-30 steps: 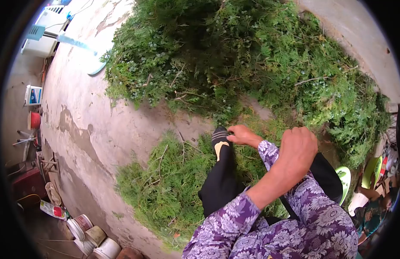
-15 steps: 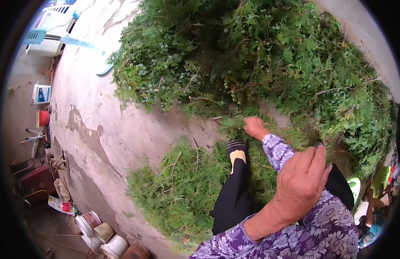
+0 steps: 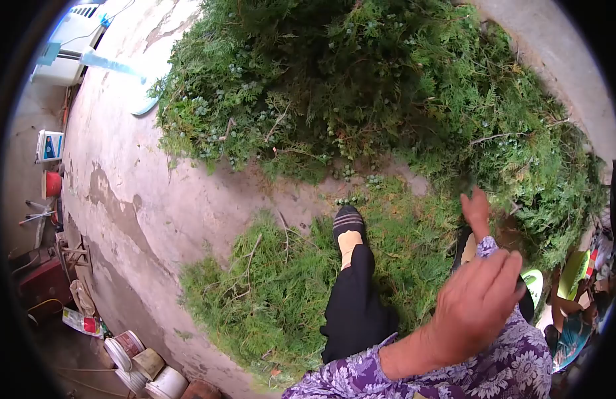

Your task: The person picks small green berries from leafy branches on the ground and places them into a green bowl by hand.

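My left hand (image 3: 477,302) is large in the foreground, its fingers curled and pressed together; whatever they hold is hidden. Farther out, my right hand (image 3: 476,209) is by the lower edge of the big heap of green conifer branches (image 3: 387,86), thumb and finger apart, with nothing visible between them. A lower spread of green sprigs (image 3: 281,286) lies around my feet. Small bluish-green cones show on the branches and near my dark striped shoe (image 3: 348,223).
A worn concrete floor (image 3: 181,213) stretches to the left. White buckets (image 3: 167,384), a red container (image 3: 51,184) and a white-and-blue tub (image 3: 49,146) stand along the left side. At the right are a bright green slipper (image 3: 532,286) and assorted items.
My right hand has moved right, away from the sprig it was touching near my shoe, and its fingers have parted. My left hand has shifted slightly right and down. The view has shifted a little.
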A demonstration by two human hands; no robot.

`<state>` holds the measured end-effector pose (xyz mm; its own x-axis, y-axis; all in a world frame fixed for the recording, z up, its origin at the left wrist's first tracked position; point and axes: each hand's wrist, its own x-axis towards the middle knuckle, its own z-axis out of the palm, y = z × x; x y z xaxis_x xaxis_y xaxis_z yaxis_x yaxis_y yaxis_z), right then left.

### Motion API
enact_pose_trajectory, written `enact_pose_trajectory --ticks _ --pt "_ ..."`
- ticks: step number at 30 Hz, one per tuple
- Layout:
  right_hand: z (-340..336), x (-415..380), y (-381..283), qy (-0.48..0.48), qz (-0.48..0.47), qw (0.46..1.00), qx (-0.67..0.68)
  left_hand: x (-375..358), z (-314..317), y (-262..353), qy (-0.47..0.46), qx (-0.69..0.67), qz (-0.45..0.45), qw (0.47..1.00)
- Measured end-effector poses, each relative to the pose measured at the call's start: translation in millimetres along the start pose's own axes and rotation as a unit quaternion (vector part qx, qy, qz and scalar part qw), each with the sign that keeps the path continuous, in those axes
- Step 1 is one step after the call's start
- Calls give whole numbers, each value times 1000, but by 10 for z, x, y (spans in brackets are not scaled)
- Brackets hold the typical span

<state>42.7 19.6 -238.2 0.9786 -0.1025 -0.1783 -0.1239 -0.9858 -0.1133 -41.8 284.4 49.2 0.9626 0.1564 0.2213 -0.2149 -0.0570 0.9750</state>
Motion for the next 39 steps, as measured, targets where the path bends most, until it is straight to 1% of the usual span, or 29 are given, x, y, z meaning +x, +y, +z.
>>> enact_pose_trajectory --ticks 2,3,4,5,6,7,8,9,10,12,13,15,17,19,21,23,25,26,27,29,30,31,32,33,34,35,36,37,39 --pt "-34 66 -617 -55 -49 994 80 -9 -47 28 14 -12 4 1000" --pt "11 75 -1016 -75 -77 983 151 -26 -57 32 28 -27 6 999" --pt "13 55 -1527 -113 -89 969 202 -64 -52 31 72 -17 16 997" --pt "37 37 -1928 -136 -192 940 247 -34 -69 35 71 -12 15 997" --pt "129 30 -2332 -166 -251 904 305 11 -111 53 72 -3 25 997" --pt "269 20 -2719 -142 -315 893 290 38 -170 44 72 7 35 997" --pt "387 2 -3080 -138 -352 870 316 12 -264 4 22 -7 45 999" --pt "498 -7 -3370 -133 -387 845 343 24 -307 -13 19 1 42 999" --pt "655 8 -3584 -134 -386 842 352 51 -338 -13 9 -3 23 1000" --pt "935 42 -3866 -238 -380 862 236 100 -416 -3 -19 -1 -10 1000" --pt "993 47 -3871 -238 -378 861 242 113 -451 -5 -23 3 -12 1000" --pt "1080 41 -3708 -300 -314 891 132 130 -492 -2 -23 -19 -26 999" --pt "1243 44 -3353 -240 -364 894 105 154 -487 7 -4 -32 -34 999" --pt "1497 27 -2872 -201 -366 905 82 152 -476 37 -14 -57 -46 997" --pt "1490 -27 -2373 -200 -318 926 39 140 -464 43 -22 -62 -37 997" --pt "1180 -92 -1909 -230 -240 941 64 117 -456 55 -30 -67 -31 997" --pt "1019 -194 -1253 -187 -164 963 104 97 -430 77 -43 -59 -6 997" --pt "913 -219 -958 -209 -57 964 157 85 -416 89 -42 -66 -4 997" --pt "793 -227 -690 -225 52 950 208 73 -398 100 -40 -76 2 996" --pt "634 -185 -86 -192 80 967 149 64 -357 118 -37 -94 9 995" --pt "657 -163 411 -173 6 979 108 68 -338 125 -41 -104 13 994" --pt "693 -179 765 -155 -67 983 66 68 -321 133 -45 -114 15 992" --pt "523 -210 780 -154 -65 984 61 66 -298 138 -44 -120 15 992" --pt "297 -245 820 -176 116 961 177 61 -269 141 -40 -125 18 991" --pt "108 -319 833 -188 295 893 283 47 -243 148 -35 -133 18 990" --pt "-137 -405 598 -187 306 894 269 30 -230 155 -35 -147 7 988" --pt "-174 -434 660 -112 380 841 367 22 -225 145 -37 -151 8 988" --pt "-155 -425 910 -26 440 772 459 23 -210 133 -39 -157 15 987" --pt "-158 -471 1189 15 472 767 434 17 -185 124 -40 -192 7 981"
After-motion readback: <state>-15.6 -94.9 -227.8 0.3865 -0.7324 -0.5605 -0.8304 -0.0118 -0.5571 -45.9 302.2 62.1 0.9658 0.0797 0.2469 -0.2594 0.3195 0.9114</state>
